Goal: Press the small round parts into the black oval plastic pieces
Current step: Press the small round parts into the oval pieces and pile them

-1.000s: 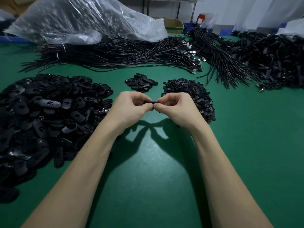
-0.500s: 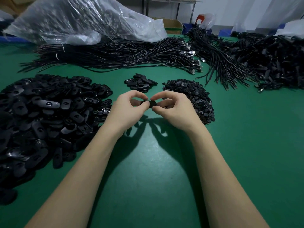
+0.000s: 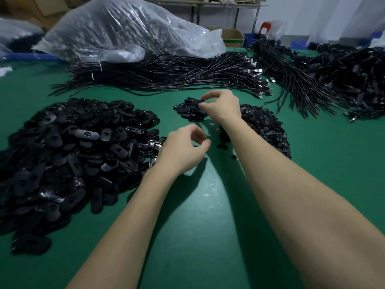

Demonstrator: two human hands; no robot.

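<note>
A big heap of black oval plastic pieces (image 3: 68, 155) covers the left of the green table (image 3: 208, 236). A smaller mound of small round parts (image 3: 268, 126) lies right of centre, partly behind my right forearm. Between them, farther back, sits a little pile of oval pieces (image 3: 185, 112). My right hand (image 3: 223, 107) reaches over that little pile and pinches one black oval piece (image 3: 194, 100) at its fingertips. Nearer to me, my left hand (image 3: 181, 151) hovers beside the big heap with its fingers loosely curled, holding nothing.
Bundles of black cables (image 3: 166, 76) stretch across the back of the table, and more tangled cables (image 3: 343, 84) lie at the right. A large clear plastic bag (image 3: 125, 32) lies behind them, with a cardboard box (image 3: 233, 36) beyond it.
The hands, which held one oval piece together near the centre, have parted. The right hand carried the piece forward to the little pile, while the left let go and stayed nearer.
</note>
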